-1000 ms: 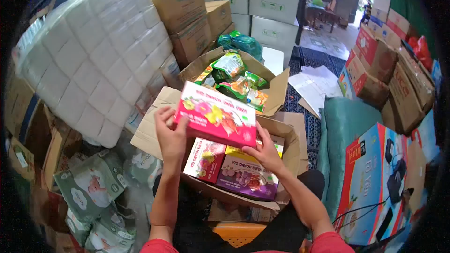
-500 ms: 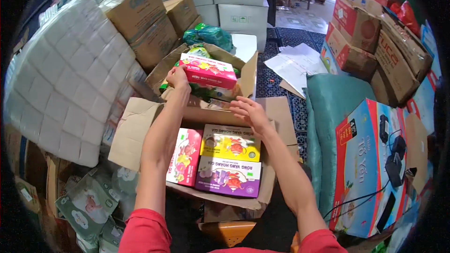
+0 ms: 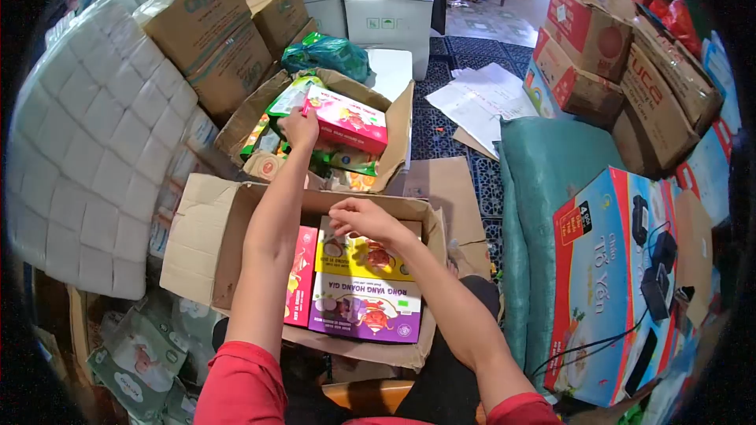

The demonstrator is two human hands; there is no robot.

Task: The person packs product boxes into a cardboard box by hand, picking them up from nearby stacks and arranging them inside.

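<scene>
My left hand (image 3: 299, 129) grips the left end of a pink-and-white box (image 3: 344, 118), which lies over green and orange packets (image 3: 262, 138) inside the rear carton (image 3: 400, 130). Over the near carton (image 3: 197, 248), my right hand (image 3: 364, 218) is empty, its fingers loosely bent and apart. That carton holds a yellow box (image 3: 365, 255), a purple box (image 3: 366, 307) and a pink box (image 3: 300, 275) at its left side. My left forearm crosses above the near carton and hides part of its left side.
Wrapped white packs (image 3: 94, 149) lean at the left, above green packets (image 3: 142, 362). White cartons (image 3: 386, 24) are stacked behind. Papers (image 3: 480, 102) lie on the floor. At the right are a green sack (image 3: 551, 244), a blue box (image 3: 602, 283) with cables and brown cartons (image 3: 657, 102).
The pink-and-white box has moved forward from above the near carton and down into the rear carton. My right hand has let go of it and shifted left over the near carton.
</scene>
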